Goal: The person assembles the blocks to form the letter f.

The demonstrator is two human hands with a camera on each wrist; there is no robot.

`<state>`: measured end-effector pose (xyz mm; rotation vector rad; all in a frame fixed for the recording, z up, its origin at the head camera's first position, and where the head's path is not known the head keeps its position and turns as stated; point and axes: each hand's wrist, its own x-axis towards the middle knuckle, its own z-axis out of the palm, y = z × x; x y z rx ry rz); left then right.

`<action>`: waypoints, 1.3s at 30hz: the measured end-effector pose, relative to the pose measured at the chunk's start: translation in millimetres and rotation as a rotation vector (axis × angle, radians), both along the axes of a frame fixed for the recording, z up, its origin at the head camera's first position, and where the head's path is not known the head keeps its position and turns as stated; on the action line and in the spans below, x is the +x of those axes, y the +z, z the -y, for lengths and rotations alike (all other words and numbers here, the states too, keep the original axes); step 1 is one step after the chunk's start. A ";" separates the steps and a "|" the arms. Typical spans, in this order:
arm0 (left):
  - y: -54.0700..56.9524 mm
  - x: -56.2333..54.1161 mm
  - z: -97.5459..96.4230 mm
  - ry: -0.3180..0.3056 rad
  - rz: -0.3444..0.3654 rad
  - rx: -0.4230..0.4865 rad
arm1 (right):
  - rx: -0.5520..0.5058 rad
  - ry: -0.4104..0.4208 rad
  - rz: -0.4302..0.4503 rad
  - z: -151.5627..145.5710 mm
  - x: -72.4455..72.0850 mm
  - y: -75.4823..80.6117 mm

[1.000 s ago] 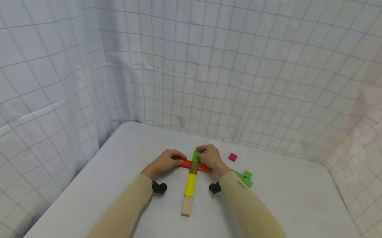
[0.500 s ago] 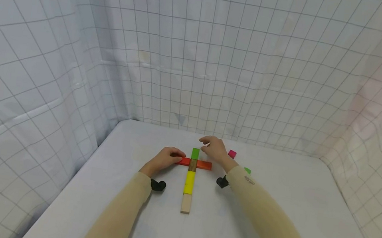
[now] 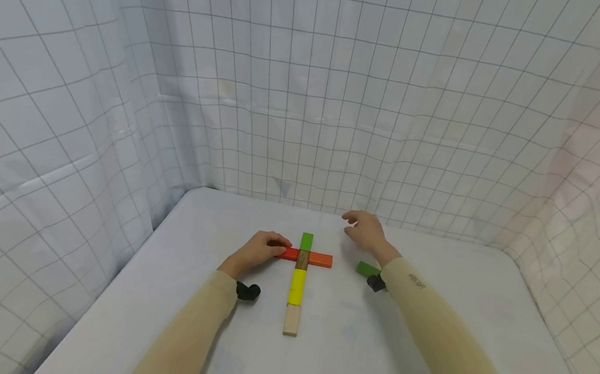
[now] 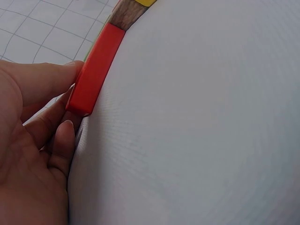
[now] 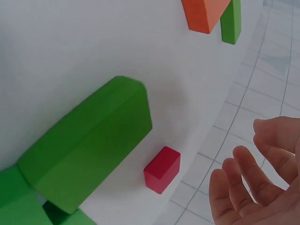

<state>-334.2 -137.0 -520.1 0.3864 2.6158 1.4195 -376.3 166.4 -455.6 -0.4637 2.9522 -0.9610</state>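
A cross of flat wooden blocks lies on the white table. Its brown block [image 3: 303, 259] sits at the middle, with a green block [image 3: 306, 241] above it and an orange block [image 3: 321, 260] to its right. Below run a yellow block [image 3: 297, 286] and a plain wood block [image 3: 291, 320]. My left hand [image 3: 257, 250] pinches the outer end of the red block [image 4: 96, 70], the cross's left arm. My right hand [image 3: 367, 230] hovers apart, fingers loosely bent and holding nothing. Beneath it, in the right wrist view, lie a long green block [image 5: 89, 140] and a small crimson block [image 5: 162, 169].
More green pieces [image 5: 18, 197] touch the long green block's end; the right forearm hides them in the head view. A white gridded curtain [image 3: 309, 119] hangs behind and at both sides of the table [image 3: 171, 347].
My right hand has let go of the green block at the cross's top and moved right, over the loose blocks. The left hand stays at the red block.
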 end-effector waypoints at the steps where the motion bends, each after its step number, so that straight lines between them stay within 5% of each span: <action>1: -0.1 -0.2 0.1 -0.002 -0.001 0.001 | -0.001 -0.003 0.001 -3.3 0.3 -0.1; 18: 0.3 -0.3 1.2 -0.022 -0.025 -0.007 | 0.049 -0.127 0.114 -46.7 -5.9 -30.3; 39: 0.4 -0.2 0.9 -0.015 -0.016 0.001 | 0.041 -0.145 0.072 -55.6 2.3 -39.7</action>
